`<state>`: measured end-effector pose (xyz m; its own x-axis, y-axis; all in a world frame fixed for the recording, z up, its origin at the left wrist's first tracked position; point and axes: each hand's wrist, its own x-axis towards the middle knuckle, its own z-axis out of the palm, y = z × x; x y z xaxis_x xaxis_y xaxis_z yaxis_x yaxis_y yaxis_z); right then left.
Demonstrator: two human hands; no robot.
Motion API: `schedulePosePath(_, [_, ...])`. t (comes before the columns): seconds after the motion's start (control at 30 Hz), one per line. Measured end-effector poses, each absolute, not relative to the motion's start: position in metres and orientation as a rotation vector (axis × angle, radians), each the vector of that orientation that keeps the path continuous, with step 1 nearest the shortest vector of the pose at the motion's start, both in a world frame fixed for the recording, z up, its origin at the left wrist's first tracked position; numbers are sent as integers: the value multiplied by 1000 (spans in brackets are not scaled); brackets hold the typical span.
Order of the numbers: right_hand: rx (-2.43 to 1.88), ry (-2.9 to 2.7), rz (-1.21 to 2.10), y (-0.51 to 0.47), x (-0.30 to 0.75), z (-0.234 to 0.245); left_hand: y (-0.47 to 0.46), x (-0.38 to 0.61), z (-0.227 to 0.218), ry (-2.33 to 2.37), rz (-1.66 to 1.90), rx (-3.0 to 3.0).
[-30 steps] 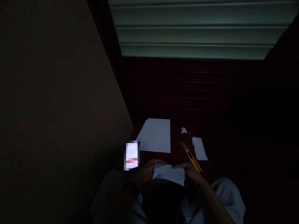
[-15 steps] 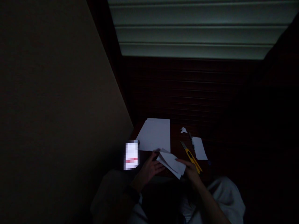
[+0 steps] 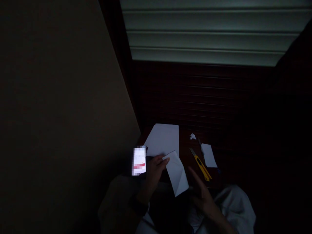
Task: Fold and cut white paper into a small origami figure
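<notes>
A folded sheet of white paper (image 3: 175, 174) hangs tilted over the near edge of the dark table. My left hand (image 3: 156, 167) pinches its upper left corner, thumb on top. To the right of the paper, my right hand (image 3: 200, 191) is apart from it, index finger stretched out and nothing held. Just beyond that hand lies a yellow utility knife (image 3: 201, 166) with its blade pointing away. The dim light hides some of the right hand's fingers.
A stack of white paper (image 3: 163, 138) lies at the back left. Beside it are a small folded paper figure (image 3: 192, 136), a dark pen (image 3: 200, 146) and a white paper slip (image 3: 209, 156). A lit phone screen (image 3: 139, 161), pixelated, is at the left. A wall (image 3: 73, 97) borders the left side.
My right hand has let go of the folded paper and moved off it, toward me. The paper has turned and now hangs from my left hand alone.
</notes>
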<state>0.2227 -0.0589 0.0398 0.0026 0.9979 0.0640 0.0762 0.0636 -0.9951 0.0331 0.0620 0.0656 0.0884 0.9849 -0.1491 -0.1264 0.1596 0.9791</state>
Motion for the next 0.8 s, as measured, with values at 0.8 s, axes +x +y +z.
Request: schedulePosePath(0.8, [-1315, -736, 1210, -21, 206, 85, 35, 61, 104, 1029, 1073, 1367])
